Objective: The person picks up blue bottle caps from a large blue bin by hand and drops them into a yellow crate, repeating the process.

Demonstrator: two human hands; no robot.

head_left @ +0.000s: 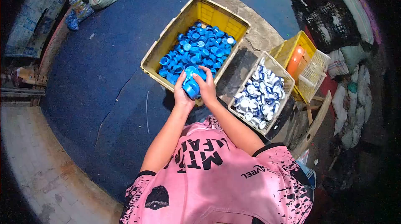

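Both my hands come together over the near edge of a yellow crate (221,15), gripping blue plastic caps (191,88) between them. My left hand (182,92) closes round the caps from the left, its thumb along their side. From the right, my right hand (206,87) presses on them with thumb and fingers. A heap of loose blue caps (196,46) covers the crate's bottom. A few caps in the heap show pale, whitish insides.
Right of the crate stands a pale basket (288,80) of white and dark-blue caps (261,94). Beyond it a tilted yellow crate (303,42) holds an orange object (295,59). A black mesh crate (326,15) and sacks (355,15) lie far right. Blue sheeting (104,61) covers the floor.
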